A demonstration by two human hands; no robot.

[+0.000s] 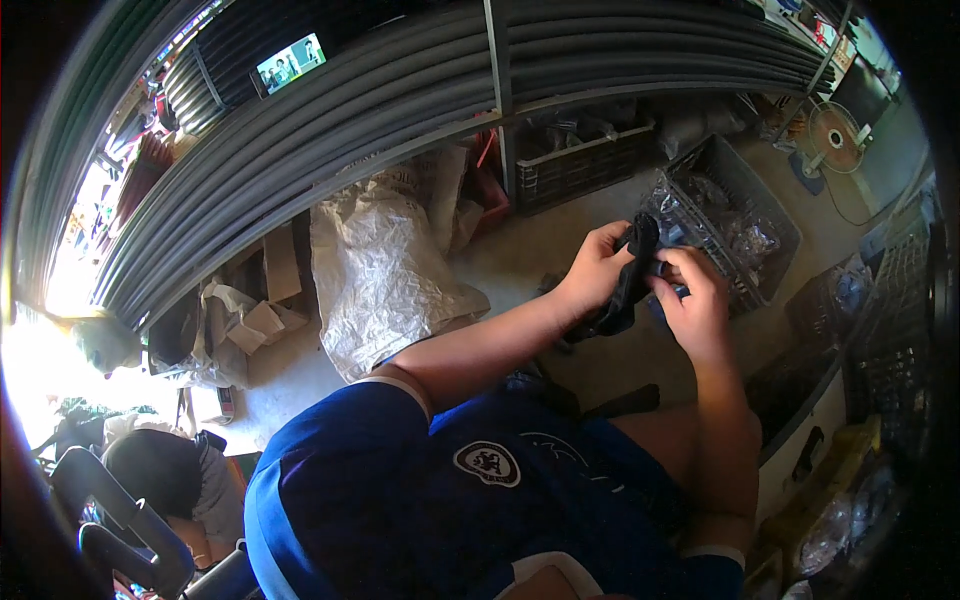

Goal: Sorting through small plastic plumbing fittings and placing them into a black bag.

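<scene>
In the head view, my left hand [597, 266] is closed round a black, curved, strap-like piece [640, 243]. Its upper end rises past my fingers, and a darker length hangs below my wrist. Close on its right, my right hand [697, 303] has thumb and fingers bent together against the black piece. A small dark bit shows at those fingertips, too small to name. Just beyond both hands stands a grey plastic crate [783, 222] with clear plastic bags [750, 240] in it.
Racks of long dark tubes [400, 110] run across the far side, with a lit phone screen [290, 65] on them. A silvery sack [385, 270] lies left of my arm. Another black crate [585, 165] and a fan [836, 137] stand farther off. Someone sits low at left [165, 480].
</scene>
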